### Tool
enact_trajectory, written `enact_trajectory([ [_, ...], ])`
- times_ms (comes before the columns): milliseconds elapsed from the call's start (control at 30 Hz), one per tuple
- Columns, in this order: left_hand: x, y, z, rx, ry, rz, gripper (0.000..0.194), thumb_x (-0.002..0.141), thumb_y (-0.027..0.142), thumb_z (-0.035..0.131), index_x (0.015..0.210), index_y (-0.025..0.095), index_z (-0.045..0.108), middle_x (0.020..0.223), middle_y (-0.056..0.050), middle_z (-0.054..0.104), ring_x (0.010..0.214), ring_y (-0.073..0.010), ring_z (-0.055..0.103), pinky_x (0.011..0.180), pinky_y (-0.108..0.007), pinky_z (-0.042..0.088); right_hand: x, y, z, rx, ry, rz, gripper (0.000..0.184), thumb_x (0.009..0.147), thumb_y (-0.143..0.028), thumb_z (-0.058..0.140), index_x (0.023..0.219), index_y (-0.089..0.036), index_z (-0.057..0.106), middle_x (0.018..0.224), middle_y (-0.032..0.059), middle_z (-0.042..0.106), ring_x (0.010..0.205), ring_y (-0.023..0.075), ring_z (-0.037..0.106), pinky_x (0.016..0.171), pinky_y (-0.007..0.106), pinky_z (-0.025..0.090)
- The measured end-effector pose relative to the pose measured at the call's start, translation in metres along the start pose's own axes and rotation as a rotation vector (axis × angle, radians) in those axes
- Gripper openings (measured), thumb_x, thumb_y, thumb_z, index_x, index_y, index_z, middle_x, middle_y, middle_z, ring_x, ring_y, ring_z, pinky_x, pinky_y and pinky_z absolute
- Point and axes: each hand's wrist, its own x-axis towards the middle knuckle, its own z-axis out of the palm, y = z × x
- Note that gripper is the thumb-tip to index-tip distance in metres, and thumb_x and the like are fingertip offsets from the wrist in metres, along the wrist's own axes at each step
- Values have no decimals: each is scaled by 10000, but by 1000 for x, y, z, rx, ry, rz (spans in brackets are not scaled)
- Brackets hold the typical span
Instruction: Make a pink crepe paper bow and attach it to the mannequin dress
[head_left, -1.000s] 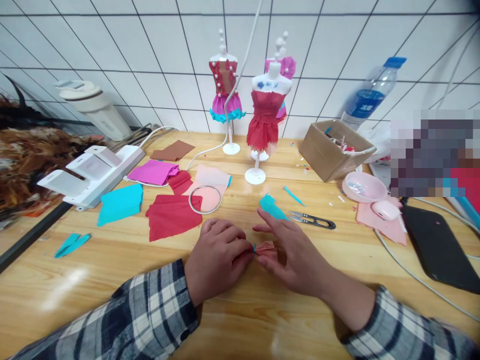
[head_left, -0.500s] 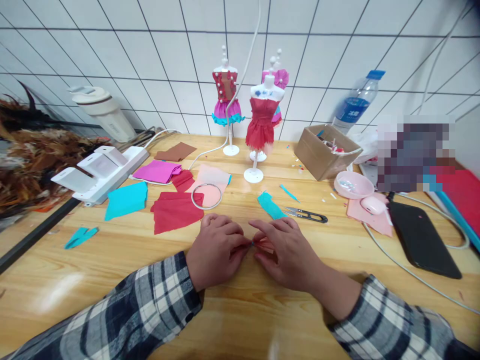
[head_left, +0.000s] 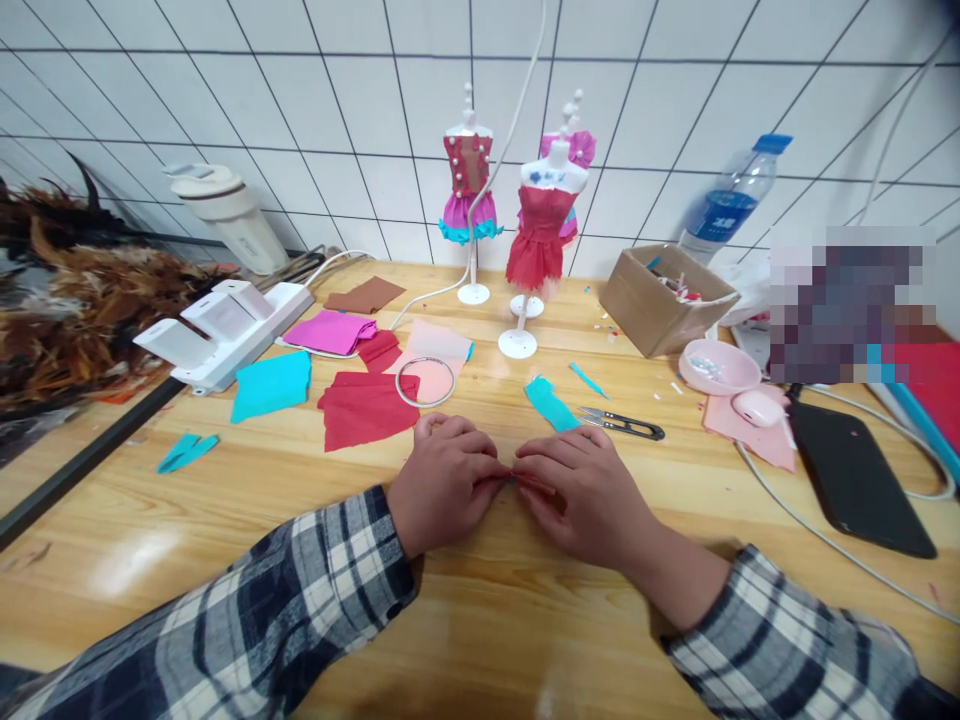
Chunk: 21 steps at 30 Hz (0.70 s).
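Note:
My left hand [head_left: 450, 487] and my right hand [head_left: 589, 495] meet over the middle of the table, fingertips touching. Both pinch a small piece of reddish crepe paper [head_left: 513, 477], mostly hidden by the fingers; a bit of blue shows at the pinch. Just beyond my right hand lie a turquoise crepe paper strip [head_left: 551, 404] and thread snips [head_left: 621, 423]. Dark red crepe paper sheets [head_left: 364, 412] and a metal ring [head_left: 425, 382], partly on pale pink paper [head_left: 448, 350], lie beyond my left hand.
Small dress forms, including one in a red dress [head_left: 544, 230], stand by the tiled wall. To the right are a cardboard box [head_left: 649, 305], a pink bowl [head_left: 705, 378] and a black phone [head_left: 862, 480]. A power strip [head_left: 232, 340] and feathers [head_left: 97, 310] are at left.
My right index finger has come down from its raised position, closing toward the pinched piece. The whole view has shifted slightly; the things on the table stay in place.

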Motion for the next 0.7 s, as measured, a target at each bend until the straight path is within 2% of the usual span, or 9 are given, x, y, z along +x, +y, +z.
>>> enact_trajectory([
  [500,-1,0,-1,-12,-5,-4,152,841,233,611,831,286,753,806,-4,730,867,-221,561,882,-506,239,3,-3,2,-92,0,-28,153,883,-214,560,921,-220,708,929,20,746,804,183,625,820,408,318],
  [700,-2,6,-2,103,40,75,181,884,238,560,799,265,718,759,8,715,886,-222,568,950,-549,209,3,-2,4,-117,19,-44,181,896,-208,558,861,-234,734,935,-11,750,799,184,627,809,407,336],
])
